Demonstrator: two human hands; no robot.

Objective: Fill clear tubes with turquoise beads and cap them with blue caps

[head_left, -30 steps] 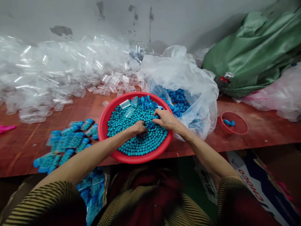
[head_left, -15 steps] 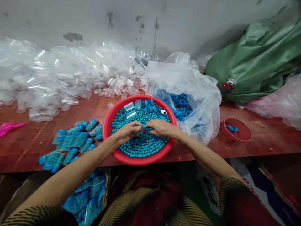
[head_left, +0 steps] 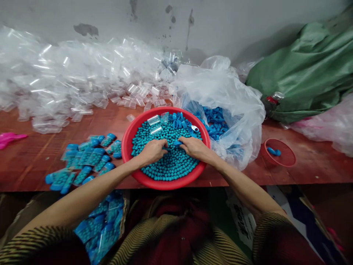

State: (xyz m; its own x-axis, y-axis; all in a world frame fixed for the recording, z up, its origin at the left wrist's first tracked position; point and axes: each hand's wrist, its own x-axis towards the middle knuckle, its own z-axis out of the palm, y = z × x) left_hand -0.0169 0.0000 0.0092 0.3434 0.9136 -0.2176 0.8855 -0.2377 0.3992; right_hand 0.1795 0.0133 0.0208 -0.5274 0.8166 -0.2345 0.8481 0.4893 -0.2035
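A red basin [head_left: 127, 147] full of small turquoise beads [head_left: 165, 169] sits in front of me. Over the beads, my left hand [head_left: 153, 151] is closed with its fingers curled; what lies in them is mostly hidden. Facing it, my right hand [head_left: 196, 148] pinches a small blue cap [head_left: 177, 143] between thumb and fingers, a short gap from the left fingertips. On the beads at the back of the basin rest a few clear plastic containers [head_left: 156, 130] and several loose blue caps [head_left: 180, 121].
Left of the basin lie several bead-filled containers [head_left: 95, 156], with more in a box [head_left: 103, 224] below the table edge. Clear containers [head_left: 68, 73] are heaped behind. To the right are a plastic bag [head_left: 242, 110] of blue caps, a small red basket [head_left: 286, 158] and a green sack [head_left: 300, 73].
My hands have drawn slightly apart. The clear container seen between them before no longer shows plainly, and a blue cap now shows in my right fingertips. The view has shifted slightly.
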